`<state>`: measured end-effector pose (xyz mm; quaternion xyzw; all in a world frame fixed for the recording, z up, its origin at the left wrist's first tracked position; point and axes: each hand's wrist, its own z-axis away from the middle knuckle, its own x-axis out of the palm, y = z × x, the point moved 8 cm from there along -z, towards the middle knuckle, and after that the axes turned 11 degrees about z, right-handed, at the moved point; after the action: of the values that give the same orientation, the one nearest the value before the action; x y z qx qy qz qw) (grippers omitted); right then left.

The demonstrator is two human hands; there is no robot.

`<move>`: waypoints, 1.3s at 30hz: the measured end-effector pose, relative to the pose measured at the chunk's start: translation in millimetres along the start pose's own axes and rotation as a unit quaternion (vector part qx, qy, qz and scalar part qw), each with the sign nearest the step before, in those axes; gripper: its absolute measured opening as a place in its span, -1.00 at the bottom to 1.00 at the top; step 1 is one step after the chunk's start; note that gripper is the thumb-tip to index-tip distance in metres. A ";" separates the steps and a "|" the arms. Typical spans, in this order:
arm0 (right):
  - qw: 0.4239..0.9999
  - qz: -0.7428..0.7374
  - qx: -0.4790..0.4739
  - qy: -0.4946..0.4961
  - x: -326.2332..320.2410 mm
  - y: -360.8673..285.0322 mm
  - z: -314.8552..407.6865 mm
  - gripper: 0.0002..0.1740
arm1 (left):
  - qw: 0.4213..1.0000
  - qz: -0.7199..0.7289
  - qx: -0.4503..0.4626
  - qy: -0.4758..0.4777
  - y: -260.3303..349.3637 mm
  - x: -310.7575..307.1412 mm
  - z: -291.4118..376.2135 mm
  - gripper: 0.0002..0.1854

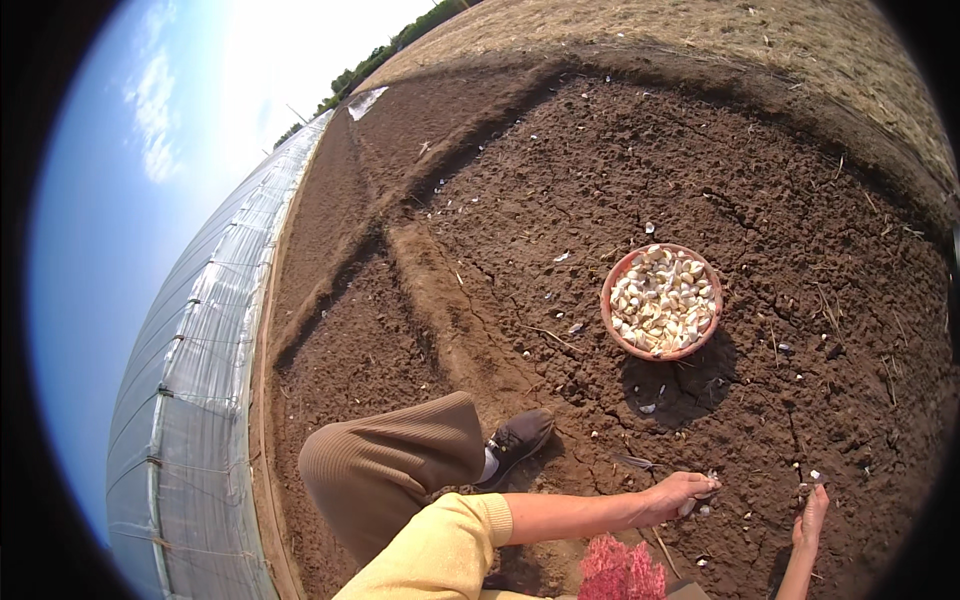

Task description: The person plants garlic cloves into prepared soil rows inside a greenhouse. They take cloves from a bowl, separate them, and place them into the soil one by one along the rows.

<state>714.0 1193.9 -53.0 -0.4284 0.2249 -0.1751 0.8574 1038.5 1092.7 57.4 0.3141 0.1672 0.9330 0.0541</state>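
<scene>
Reaching out low over the soil, my left hand (679, 495) has its fingers closed around garlic cloves; whitish bits show at its fingertips and under the palm. My right hand (810, 516), to the right and apart from the left, is held near the ground with fingers drawn together. A white clove (816, 474) shows just beyond its fingertips; whether the fingers grip anything is unclear. A round reddish bowl (607, 309) full of peeled-apart garlic cloves (660, 300) stands on the soil beyond my left hand. Single cloves lie on the soil about both hands.
Cracked brown soil (750, 300) surrounds the bowl. A low earth ridge (435, 292) runs past my shoe (521, 439). Plastic-film greenhouse (202, 360) stands along the left side. Dry straw-covered ground (712, 30) lies at the far edge. Bits of straw are scattered about.
</scene>
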 end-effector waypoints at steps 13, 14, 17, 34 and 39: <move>0.994 -0.076 0.041 0.069 -15.3 14.4 -52.4 -0.78 | 0.988 0.104 0.052 0.100 -17.5 -77.5 18.8 -0.67; 0.996 -0.066 0.030 0.061 -15.3 16.2 -57.8 -0.79 | 0.988 0.092 0.057 0.110 -14.3 -82.9 19.9 -0.67; 0.997 -0.068 0.022 0.032 -15.3 11.2 -68.4 -0.83 | 0.988 0.000 0.068 0.138 -8.5 -99.3 9.8 -0.68; 0.986 0.096 0.004 0.135 -72.0 -60.7 -175.6 -0.80 | 0.968 0.124 0.085 0.200 -36.9 -129.7 30.6 -0.67; 0.989 -0.072 -0.003 0.133 -51.5 -68.0 -212.4 -0.68 | 0.966 0.121 0.073 0.218 -43.8 -142.3 26.1 -0.67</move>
<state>549.8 1041.2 -98.5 -0.4193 0.3064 -0.2906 0.8037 1167.6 1111.8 -19.1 0.1245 0.2031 0.9638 -0.1195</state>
